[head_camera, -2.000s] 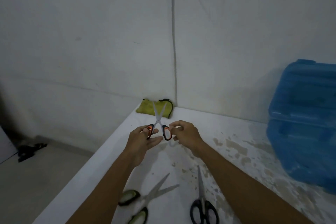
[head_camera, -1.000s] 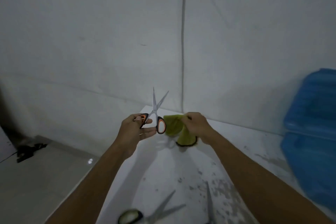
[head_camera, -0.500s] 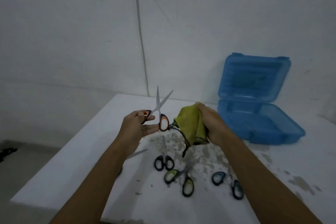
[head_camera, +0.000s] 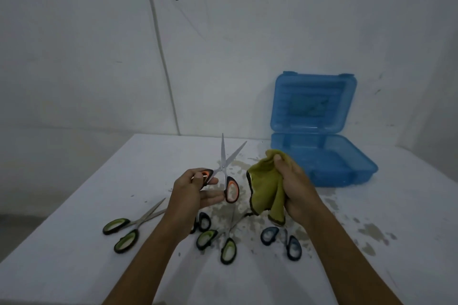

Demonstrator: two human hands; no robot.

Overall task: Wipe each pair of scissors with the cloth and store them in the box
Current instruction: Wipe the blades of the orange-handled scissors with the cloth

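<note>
A stained white table (head_camera: 104, 205) stands against a pale wall. Nearest, the left hand (head_camera: 192, 195) grips the orange-handled scissors (head_camera: 226, 176), blades parted, pointing up and away. Just right, not touching, the right hand (head_camera: 292, 186) clutches the green cloth (head_camera: 264, 186). Beyond lies the open blue box (head_camera: 319, 156)

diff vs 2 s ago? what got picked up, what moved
The right hand let go of the orange-handled scissors' handle, took the green cloth from the far corner of the table and brought it beside the blades, not yet touching. The left hand holds the scissors throughout, blades open and pointing up. The scissors lying on the table and the open blue box are untouched.
</note>
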